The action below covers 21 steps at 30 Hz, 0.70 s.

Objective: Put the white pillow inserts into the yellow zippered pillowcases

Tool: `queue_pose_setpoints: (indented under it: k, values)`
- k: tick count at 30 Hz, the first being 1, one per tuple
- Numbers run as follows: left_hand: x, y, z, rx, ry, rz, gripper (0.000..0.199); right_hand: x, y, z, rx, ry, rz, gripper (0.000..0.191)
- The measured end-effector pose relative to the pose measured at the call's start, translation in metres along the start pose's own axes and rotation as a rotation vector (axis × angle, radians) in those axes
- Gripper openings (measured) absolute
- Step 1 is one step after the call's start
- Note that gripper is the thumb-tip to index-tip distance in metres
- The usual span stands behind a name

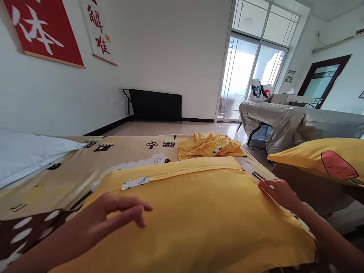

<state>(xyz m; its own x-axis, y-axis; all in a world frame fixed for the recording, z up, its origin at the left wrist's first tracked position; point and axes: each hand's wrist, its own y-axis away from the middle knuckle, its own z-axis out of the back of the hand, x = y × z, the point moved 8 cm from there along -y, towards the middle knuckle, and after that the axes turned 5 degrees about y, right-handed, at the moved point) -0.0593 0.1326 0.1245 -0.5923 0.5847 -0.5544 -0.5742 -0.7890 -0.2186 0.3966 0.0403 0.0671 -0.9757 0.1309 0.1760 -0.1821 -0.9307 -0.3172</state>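
A plump yellow pillow (199, 212) lies on the patterned bedsheet (127, 151), its overlapping fabric edge running along the far side. Over the pillow's left part is my left hand (116, 214), fingers apart and curved, holding nothing. My right hand (280, 193) is at the far right edge of the pillow, thumb and fingertips pinched on the cover's edge. Beyond the pillow, a crumpled yellow cloth (210, 146) rests near the bed's far edge.
A white pillow (31, 155) lies at the left. At the right is another yellow pillow (313, 157) with a carrot print. Behind it stands a table under a silvery cover (284, 117). A black folded panel (156, 106) leans on the wall.
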Motion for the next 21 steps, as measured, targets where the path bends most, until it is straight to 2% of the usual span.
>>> queue_pose_setpoints:
  k: [1,3,5,6,8,10,12,14,21]
  values:
    - [-0.007,-0.026,0.004,0.046,0.014,0.020,0.041,0.023,-0.019,0.012,-0.043,-0.008,0.019,0.047]
    - [-0.024,-0.083,0.009,-0.008,-0.051,0.058,0.039,0.087,-0.061,0.026,-0.071,-0.066,0.101,0.040]
    - [-0.038,-0.130,-0.002,-0.095,-0.154,0.099,0.039,0.154,-0.099,0.018,-0.001,-0.041,0.172,0.034]
    - [-0.042,-0.146,-0.013,-0.118,-0.196,0.119,0.039,0.182,-0.115,0.011,0.013,-0.030,0.179,0.033]
    - [-0.041,-0.164,-0.043,-0.123,-0.266,0.154,0.039,0.226,-0.133,-0.011,0.054,-0.014,0.193,0.031]
    - [-0.034,-0.166,-0.073,-0.082,-0.290,0.109,0.043,0.248,-0.137,-0.036,0.085,-0.010,0.234,0.029]
    - [-0.020,-0.155,-0.091,-0.038,-0.289,0.056,0.049,0.248,-0.131,-0.053,0.100,-0.016,0.269,0.031]
    - [0.002,-0.139,-0.092,-0.008,-0.286,0.048,0.053,0.229,-0.123,-0.060,0.107,-0.028,0.279,0.034]
    - [0.102,-0.080,-0.042,0.066,-0.370,0.253,0.067,0.115,-0.104,-0.059,0.166,-0.084,0.142,0.059]
